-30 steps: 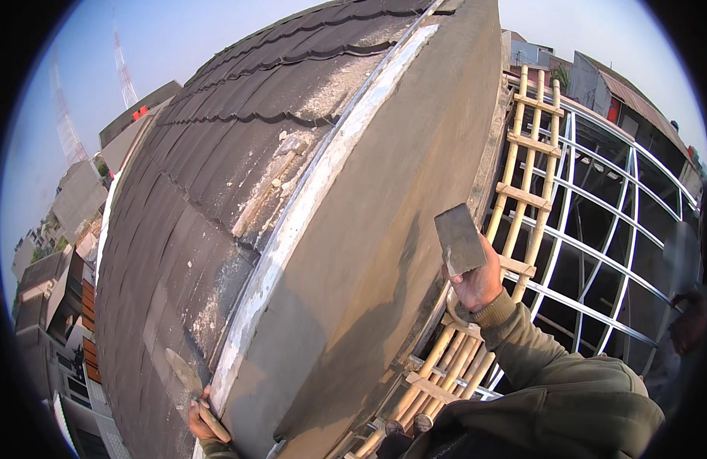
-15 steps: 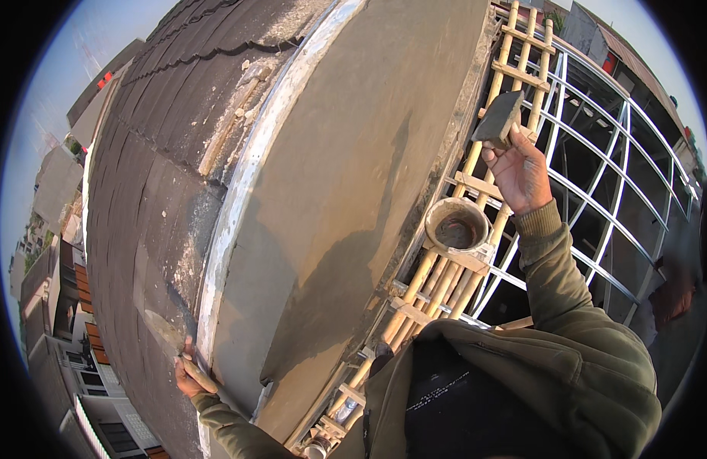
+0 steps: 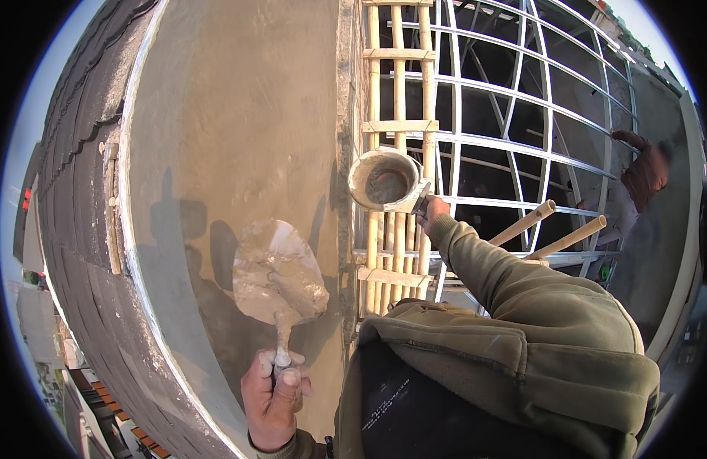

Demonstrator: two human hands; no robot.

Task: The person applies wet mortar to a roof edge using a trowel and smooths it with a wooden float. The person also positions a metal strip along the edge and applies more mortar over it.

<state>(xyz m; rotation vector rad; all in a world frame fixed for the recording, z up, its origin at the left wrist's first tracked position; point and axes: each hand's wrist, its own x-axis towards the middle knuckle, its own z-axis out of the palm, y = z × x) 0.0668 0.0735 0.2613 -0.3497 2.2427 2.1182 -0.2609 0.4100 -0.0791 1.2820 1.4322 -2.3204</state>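
My left hand (image 3: 273, 402) is closed around the handle of a trowel (image 3: 281, 271). Wet grey mortar covers part of the broad blade, which is over the smooth cement surface (image 3: 239, 92). At the right side of a round mortar bucket (image 3: 363, 177), my right hand (image 3: 434, 213) has its fingers closed on a dark flat block (image 3: 420, 200), seen almost edge-on beside the rim. Some grey mortar shows inside the bucket, which stands on the bamboo scaffold.
The bamboo scaffold (image 3: 399, 92) runs along the cement surface's right edge. Beyond it, a metal roof frame (image 3: 545, 115) spans a dark drop, with another person's sleeve (image 3: 648, 180) at far right. Dark roof tiles (image 3: 70, 199) slope away on the left, past a whitish edge strip.
My left hand has brought the trowel rightward from the tiles to over the cement, its blade now loaded with mortar. My right hand has lowered the block to the bucket. The view has turned.
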